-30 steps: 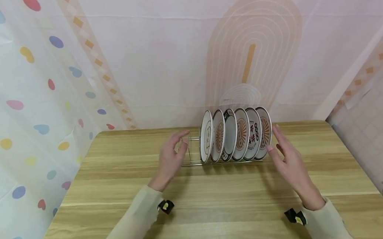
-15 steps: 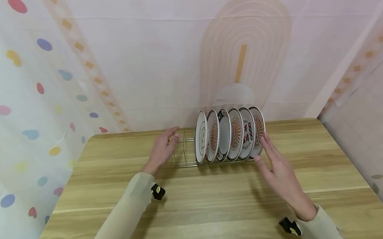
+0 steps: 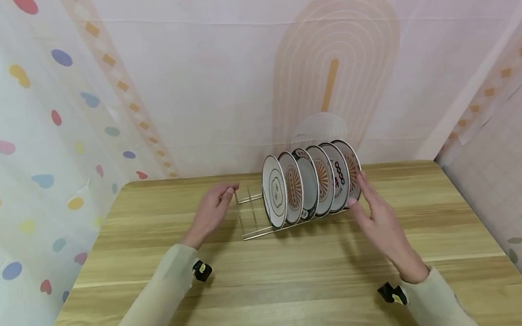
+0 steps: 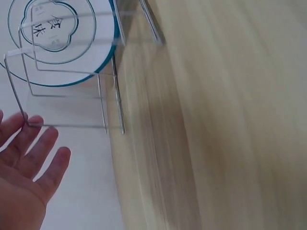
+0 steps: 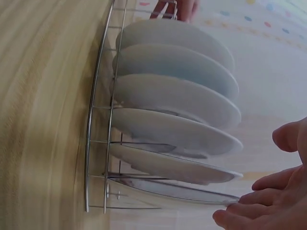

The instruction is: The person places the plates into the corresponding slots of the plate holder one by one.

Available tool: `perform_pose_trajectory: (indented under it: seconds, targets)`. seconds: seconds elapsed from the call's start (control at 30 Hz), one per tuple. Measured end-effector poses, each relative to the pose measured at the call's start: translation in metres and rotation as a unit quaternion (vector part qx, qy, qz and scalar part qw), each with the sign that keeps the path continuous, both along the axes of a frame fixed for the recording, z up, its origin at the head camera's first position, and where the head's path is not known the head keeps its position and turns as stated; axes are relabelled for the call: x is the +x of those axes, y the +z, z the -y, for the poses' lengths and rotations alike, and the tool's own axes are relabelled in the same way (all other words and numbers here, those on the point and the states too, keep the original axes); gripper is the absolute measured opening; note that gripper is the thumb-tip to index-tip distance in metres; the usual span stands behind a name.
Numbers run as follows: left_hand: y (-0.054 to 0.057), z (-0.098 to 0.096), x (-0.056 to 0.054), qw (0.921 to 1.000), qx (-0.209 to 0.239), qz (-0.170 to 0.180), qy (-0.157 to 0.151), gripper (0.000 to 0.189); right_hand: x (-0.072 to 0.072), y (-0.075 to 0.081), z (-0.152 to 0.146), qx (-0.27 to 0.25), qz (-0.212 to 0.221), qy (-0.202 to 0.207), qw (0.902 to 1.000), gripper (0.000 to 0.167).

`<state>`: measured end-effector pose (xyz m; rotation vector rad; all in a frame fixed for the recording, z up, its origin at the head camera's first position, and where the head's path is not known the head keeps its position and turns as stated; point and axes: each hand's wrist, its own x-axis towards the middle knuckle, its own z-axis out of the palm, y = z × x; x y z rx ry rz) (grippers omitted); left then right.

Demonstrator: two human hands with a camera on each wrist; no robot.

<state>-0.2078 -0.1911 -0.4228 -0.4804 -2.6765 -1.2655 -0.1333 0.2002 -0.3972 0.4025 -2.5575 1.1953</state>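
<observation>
A wire dish rack (image 3: 258, 234) holds several white plates upright, leaning a little, with printed patterns. Its left end has bare wire slots. My left hand (image 3: 210, 209) is at that end, thumb and fingertips pinching the end wire; in the left wrist view the fingers (image 4: 36, 158) meet the wire corner beside a plate (image 4: 57, 43) with a teal rim. At the other end, my right hand (image 3: 382, 225) has its fingers straight against the rightmost plate (image 3: 351, 169). In the right wrist view its fingertips touch that plate's rim (image 5: 182, 191), thumb apart.
The rack stands on a wood-grain table (image 3: 270, 288), near its back edge. Behind it hangs a pale patterned curtain (image 3: 219, 85); a dotted curtain (image 3: 33, 214) hangs on the left.
The rack has turned, its left end now nearer to me and its right end farther back. My left hand went from open near the wires to pinching the end wire.
</observation>
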Motion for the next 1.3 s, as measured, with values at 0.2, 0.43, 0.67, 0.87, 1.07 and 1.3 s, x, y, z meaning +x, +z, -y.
perform_pose_trajectory:
  seconds: [0.2, 0.43, 0.67, 0.87, 1.07, 1.3]
  targets:
    - [-0.001, 0.010, 0.011, 0.9978, -0.043, -0.021, -0.046, 0.030, -0.012, 0.000, -0.003, 0.003, -0.007, 0.001, 1.0000, 0.058]
    - [-0.001, 0.014, 0.020, 0.9922, -0.076, -0.055, -0.081, 0.023, -0.026, -0.003, -0.008, 0.018, -0.029, 0.003, 0.9994, 0.049]
    - [-0.001, 0.013, 0.032, 0.9883, -0.091, -0.078, -0.095, 0.023, -0.040, -0.003, -0.014, 0.024, -0.042, 0.004, 0.9988, 0.043]
    - [-0.003, 0.009, 0.042, 0.9864, -0.088, -0.089, -0.106, 0.018, -0.048, 0.000, -0.016, 0.031, -0.031, 0.003, 0.9990, 0.042]
    - [-0.005, 0.006, 0.052, 0.9836, -0.088, -0.105, -0.117, 0.012, -0.053, 0.004, -0.014, 0.048, -0.028, -0.001, 0.9984, 0.042]
    - [-0.007, 0.000, 0.063, 0.9789, -0.070, -0.134, -0.138, 0.012, -0.060, 0.007, -0.010, 0.047, -0.041, -0.003, 0.9981, 0.038]
